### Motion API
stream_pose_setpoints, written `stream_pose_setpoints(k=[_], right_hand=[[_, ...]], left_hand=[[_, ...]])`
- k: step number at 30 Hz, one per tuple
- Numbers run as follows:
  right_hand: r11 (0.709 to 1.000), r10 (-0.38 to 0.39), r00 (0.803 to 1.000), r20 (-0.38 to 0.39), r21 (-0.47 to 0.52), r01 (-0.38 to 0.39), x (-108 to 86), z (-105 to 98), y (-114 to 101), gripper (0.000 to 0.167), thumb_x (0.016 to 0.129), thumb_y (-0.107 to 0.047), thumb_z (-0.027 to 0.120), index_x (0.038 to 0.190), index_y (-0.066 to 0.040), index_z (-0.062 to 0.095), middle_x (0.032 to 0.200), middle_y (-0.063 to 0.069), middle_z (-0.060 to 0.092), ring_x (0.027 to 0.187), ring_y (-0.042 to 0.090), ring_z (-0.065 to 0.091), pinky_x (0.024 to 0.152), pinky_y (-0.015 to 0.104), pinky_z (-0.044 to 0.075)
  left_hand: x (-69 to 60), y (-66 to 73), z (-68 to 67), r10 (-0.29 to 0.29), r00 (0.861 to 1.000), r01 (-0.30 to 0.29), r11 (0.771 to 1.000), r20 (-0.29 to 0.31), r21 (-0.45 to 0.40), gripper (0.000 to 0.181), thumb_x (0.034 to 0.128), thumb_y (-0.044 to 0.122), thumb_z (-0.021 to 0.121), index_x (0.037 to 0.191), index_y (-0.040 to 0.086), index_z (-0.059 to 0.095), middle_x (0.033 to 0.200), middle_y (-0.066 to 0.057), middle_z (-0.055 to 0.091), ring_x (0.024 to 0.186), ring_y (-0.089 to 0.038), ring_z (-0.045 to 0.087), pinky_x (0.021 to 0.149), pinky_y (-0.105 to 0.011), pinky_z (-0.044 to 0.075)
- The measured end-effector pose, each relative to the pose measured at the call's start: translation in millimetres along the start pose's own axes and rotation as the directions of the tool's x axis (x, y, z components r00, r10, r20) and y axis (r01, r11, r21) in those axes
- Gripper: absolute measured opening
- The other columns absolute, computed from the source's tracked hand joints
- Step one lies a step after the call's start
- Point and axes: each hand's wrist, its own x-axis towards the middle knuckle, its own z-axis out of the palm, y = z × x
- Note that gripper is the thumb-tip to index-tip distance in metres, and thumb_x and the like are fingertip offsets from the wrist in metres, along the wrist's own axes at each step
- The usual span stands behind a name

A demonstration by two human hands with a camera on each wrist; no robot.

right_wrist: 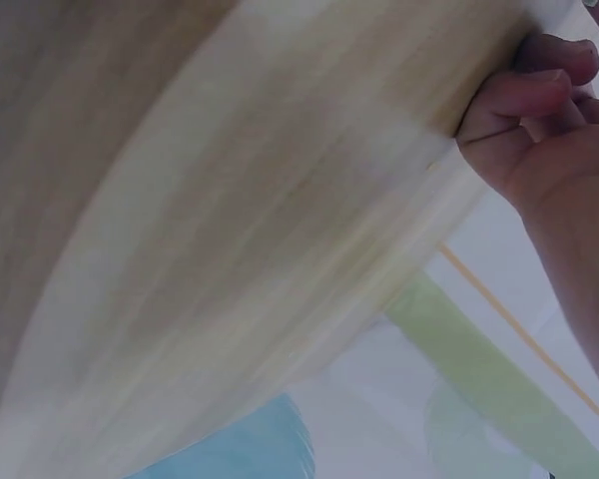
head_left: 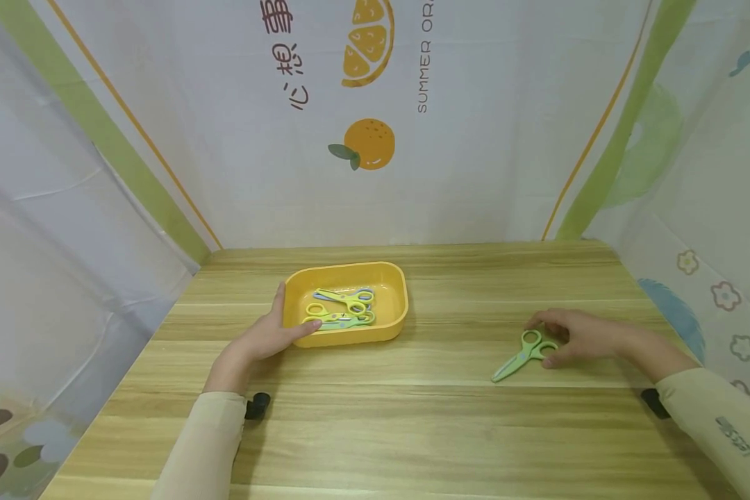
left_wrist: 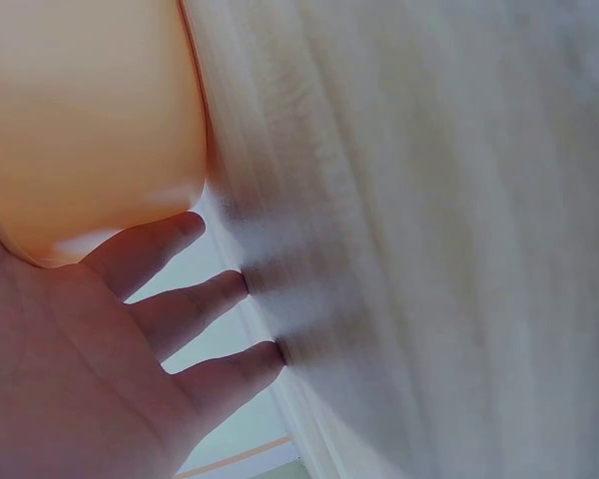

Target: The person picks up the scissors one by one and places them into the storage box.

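A yellow tray holds several small scissors with yellow, green and blue handles. My left hand grips its near left corner, thumb over the front rim and index finger along the left side. In the left wrist view the other fingers are spread below the tray wall. Farther right, my right hand has thumb and curled fingers round the handle loops of green scissors. Their blades point toward the near left. The right wrist view shows the bent fingers by the tabletop; the scissors are almost wholly out of it.
A wood-grain table spreads beneath both hands. Printed white cloth hangs behind it and along both sides. A black wrist strap piece shows beside the left sleeve, another beside the right.
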Motion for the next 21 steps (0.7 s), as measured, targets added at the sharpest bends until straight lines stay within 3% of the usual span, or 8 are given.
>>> stream_pose_setpoints(k=[9, 14, 18, 21], right_hand=[[1.0, 0.009, 0.998, -0.062, -0.024, -0.01, 0.2, 2.9, 9.5, 0.07, 0.088, -0.041, 0.088, 0.143, -0.005, 0.062, 0.11, 0.003, 0.061, 0.091, 0.009, 0.049, 0.074, 0.023, 0.045], [0.998, 0.012, 0.985, -0.175, -0.058, -0.023, -0.5, 3.9, 9.5, 0.066, 0.087, -0.038, 0.089, 0.136, -0.002, 0.065, 0.107, 0.004, 0.064, 0.089, 0.01, 0.049, 0.071, 0.023, 0.044], [0.994, 0.009, 0.966, -0.257, -0.102, -0.036, 5.7, -5.0, 4.5, 0.068, 0.085, -0.04, 0.09, 0.136, -0.002, 0.066, 0.111, 0.012, 0.068, 0.095, 0.019, 0.059, 0.073, 0.028, 0.049], [0.992, -0.007, 0.962, -0.273, -0.125, -0.028, 13.4, -16.5, -5.7, 0.066, 0.086, -0.04, 0.09, 0.136, -0.002, 0.067, 0.123, 0.016, 0.07, 0.108, 0.029, 0.063, 0.08, 0.032, 0.054]], left_hand=[[0.3, -2.7, -1.4, -0.008, 1.0, 0.008, 1.0, -0.001, 0.013, 0.134, 0.0918, 0.08, 0.061, 0.164, 0.019, -0.034, 0.174, -0.036, 0.006, 0.159, -0.057, 0.02, 0.129, -0.07, 0.02], [2.7, -2.1, 0.2, -0.013, 1.0, 0.013, 1.0, 0.002, 0.002, 0.134, 0.0909, 0.08, 0.062, 0.164, 0.022, -0.033, 0.175, -0.035, 0.007, 0.16, -0.056, 0.02, 0.13, -0.069, 0.019], [0.9, 0.5, 0.1, -0.021, 1.0, 0.021, 1.0, 0.003, -0.005, 0.134, 0.0912, 0.08, 0.063, 0.164, 0.022, -0.033, 0.175, -0.035, 0.007, 0.16, -0.056, 0.019, 0.13, -0.069, 0.019], [-0.9, 1.3, -0.5, -0.026, 1.0, 0.026, 1.0, 0.002, -0.012, 0.134, 0.0915, 0.078, 0.064, 0.164, 0.022, -0.034, 0.174, -0.035, 0.007, 0.16, -0.056, 0.02, 0.13, -0.069, 0.019]])
